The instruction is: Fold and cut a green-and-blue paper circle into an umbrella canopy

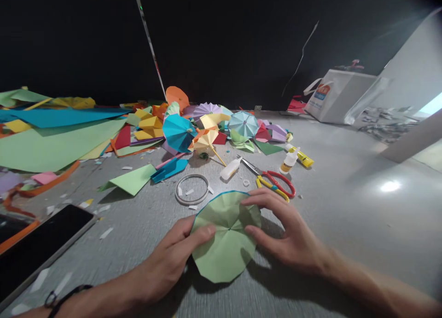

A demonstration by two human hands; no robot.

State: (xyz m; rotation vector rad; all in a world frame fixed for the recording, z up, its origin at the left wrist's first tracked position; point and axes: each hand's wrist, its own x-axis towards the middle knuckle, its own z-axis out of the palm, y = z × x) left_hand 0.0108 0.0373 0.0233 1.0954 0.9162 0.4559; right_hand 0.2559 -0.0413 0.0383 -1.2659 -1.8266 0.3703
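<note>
A round, creased light-green paper disc [224,258] with a thin blue edge along its top is tilted toward me. My left hand [172,251] grips its left side, thumb pressed on the face and fingers behind. At the right edge, my right hand [285,226] takes hold of the paper with thumb and fingertips, the fingers curved around the upper right rim. Fold lines run out from the disc's centre. Just beyond lie scissors [276,182] with red and yellow handles, a white glue bottle [230,169] on its side and a grey ring [177,191].
Folded paper umbrellas, one blue [177,133] and one pale blue [243,124], lie in a colourful heap at the back. An upright small bottle [289,161] stands near a yellow tube [304,158]. A phone [44,249] lies left; a white bag [340,95] stands back right.
</note>
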